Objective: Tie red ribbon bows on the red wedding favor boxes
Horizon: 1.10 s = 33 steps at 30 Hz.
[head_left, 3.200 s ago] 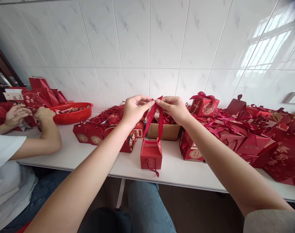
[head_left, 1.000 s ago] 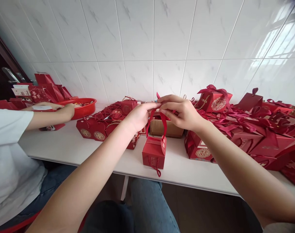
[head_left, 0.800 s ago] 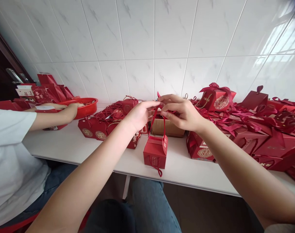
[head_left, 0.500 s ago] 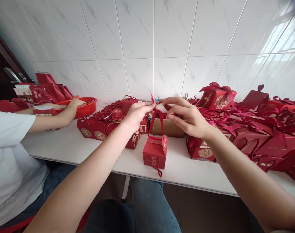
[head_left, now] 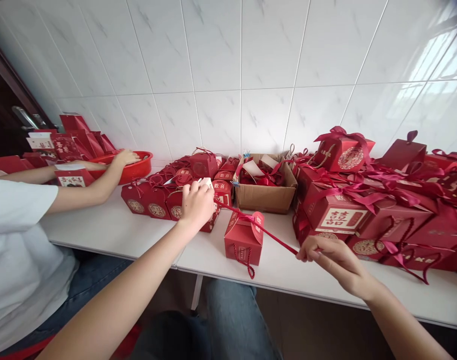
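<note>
A small red gift box (head_left: 243,240) with a twisted cord handle stands on the white table in front of me. A red ribbon (head_left: 277,239) passes over its top and is drawn taut to both sides. My left hand (head_left: 198,202), closed, grips one end at the upper left, in front of other boxes. Lower on the right, my right hand (head_left: 335,262) pinches the other end above the table's front part. Where the ribbon crosses the box top it looks knotted, though the detail is small.
Behind the box stands an open cardboard box (head_left: 266,197) with ribbons and paper pieces. Red gift boxes (head_left: 155,200) are grouped at left; more ribboned boxes (head_left: 344,212) are stacked at right. On the far left a co-worker's hand (head_left: 126,157) reaches into a red basin (head_left: 136,170).
My hands, earlier close together above the box holding the raised ribbon, have moved apart and down. The ribbon is now stretched sideways across the box top.
</note>
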Tool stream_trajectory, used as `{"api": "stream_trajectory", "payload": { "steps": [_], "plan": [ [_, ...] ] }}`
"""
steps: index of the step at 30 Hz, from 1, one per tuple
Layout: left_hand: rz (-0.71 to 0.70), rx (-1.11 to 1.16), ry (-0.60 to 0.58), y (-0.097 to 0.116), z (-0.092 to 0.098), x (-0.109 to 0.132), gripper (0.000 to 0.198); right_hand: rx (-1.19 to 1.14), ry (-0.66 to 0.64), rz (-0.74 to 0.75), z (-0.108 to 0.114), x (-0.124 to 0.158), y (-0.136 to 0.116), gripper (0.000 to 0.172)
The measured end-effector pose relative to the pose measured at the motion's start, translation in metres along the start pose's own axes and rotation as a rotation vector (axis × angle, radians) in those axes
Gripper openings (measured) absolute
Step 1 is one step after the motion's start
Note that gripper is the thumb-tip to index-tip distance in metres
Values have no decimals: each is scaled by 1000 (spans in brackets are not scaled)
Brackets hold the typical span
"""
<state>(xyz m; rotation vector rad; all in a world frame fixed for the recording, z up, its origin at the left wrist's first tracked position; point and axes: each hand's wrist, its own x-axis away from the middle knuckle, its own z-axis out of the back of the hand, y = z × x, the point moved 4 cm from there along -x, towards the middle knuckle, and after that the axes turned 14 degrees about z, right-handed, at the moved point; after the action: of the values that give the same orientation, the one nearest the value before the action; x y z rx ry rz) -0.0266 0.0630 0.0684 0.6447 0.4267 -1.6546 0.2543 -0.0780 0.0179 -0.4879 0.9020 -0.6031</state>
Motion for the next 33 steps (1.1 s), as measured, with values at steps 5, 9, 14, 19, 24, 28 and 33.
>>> {"api": "stream_trajectory", "payload": {
  "steps": [5,9,14,19,24,28,33],
  "plan": [
    [-118,-127,-5,11,-18,22,38,-20,88,-143,-6,26,15,30],
    [-143,-143,-15,16,-31,36,41,-52,161,-198,-5,38,20,33],
    [-183,-142,-49,18,-48,51,43,-72,238,-239,-1,53,27,33],
    [-158,-155,-72,14,-57,55,39,-110,298,-238,-3,64,34,32],
    [-103,-178,-84,11,-54,54,40,-166,378,-233,-7,72,41,31],
    [-47,-183,-97,7,-48,53,40,-86,403,-192,-2,72,40,31],
    [-59,-148,-134,6,-35,52,38,193,321,-171,0,60,27,25]
  ]
}}
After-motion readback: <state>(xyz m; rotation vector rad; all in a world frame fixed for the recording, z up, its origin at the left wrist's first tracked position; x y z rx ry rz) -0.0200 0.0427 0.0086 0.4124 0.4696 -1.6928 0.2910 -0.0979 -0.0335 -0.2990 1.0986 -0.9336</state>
